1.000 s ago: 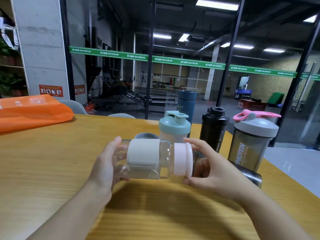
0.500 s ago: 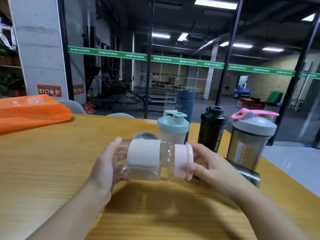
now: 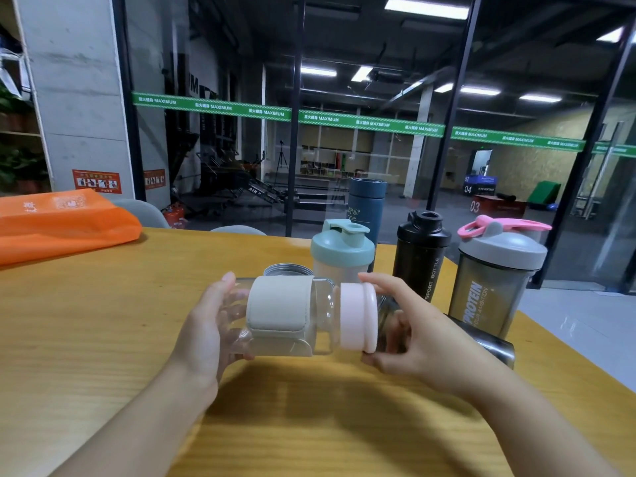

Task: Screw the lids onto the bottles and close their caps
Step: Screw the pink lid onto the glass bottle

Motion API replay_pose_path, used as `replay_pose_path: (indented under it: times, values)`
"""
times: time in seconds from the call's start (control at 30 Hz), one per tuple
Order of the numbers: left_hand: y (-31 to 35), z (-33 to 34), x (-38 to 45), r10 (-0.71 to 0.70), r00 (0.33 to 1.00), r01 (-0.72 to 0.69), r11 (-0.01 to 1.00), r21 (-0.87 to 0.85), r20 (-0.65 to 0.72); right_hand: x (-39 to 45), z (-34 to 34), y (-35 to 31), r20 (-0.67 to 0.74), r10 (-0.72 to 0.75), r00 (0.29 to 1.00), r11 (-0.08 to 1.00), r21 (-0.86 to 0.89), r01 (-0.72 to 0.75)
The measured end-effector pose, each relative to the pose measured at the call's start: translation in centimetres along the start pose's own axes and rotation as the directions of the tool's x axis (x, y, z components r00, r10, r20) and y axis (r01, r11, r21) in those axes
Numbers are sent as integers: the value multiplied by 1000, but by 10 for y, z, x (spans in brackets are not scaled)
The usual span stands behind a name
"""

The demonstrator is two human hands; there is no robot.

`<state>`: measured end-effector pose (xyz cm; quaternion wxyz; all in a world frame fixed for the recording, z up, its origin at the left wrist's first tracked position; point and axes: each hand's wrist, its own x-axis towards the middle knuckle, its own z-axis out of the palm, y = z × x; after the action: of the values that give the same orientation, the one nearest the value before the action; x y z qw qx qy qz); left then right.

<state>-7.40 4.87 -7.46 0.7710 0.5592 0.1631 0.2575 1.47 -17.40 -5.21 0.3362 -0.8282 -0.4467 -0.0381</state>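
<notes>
Wooden surface (image 3: 103,339) w/ other bottles behind; I'm holding the clear bottle (image 3: 320,315) sideways above it, left hand (image 3: 210,325) gripping its base, right hand (image 3: 409,335) curled round the pink lid (image 3: 356,316). Mid-screwing, I reckon; next: regrip & keep twisting till snug.

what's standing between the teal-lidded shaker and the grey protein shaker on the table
The black sport bottle, upright, its cap open. The head view shows it between the teal-lidded shaker and the grey protein shaker.

steel bottle (image 3: 495,346) mostly behind right hand (image 3: 413,339), orange bag (image 3: 62,225) cropped left
</notes>
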Motion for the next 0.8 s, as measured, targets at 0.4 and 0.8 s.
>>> replay_pose_path:
  times: [0.4,0.8]
  values:
    - [-3,-3,2,28,998,-28,1000,7,59,1,5,2,-3,94,996,993,67,-93]
    - [-5,-6,6,23,996,-23,1000,5,81,0,2,0,-12,8,1000,988,152,-6]
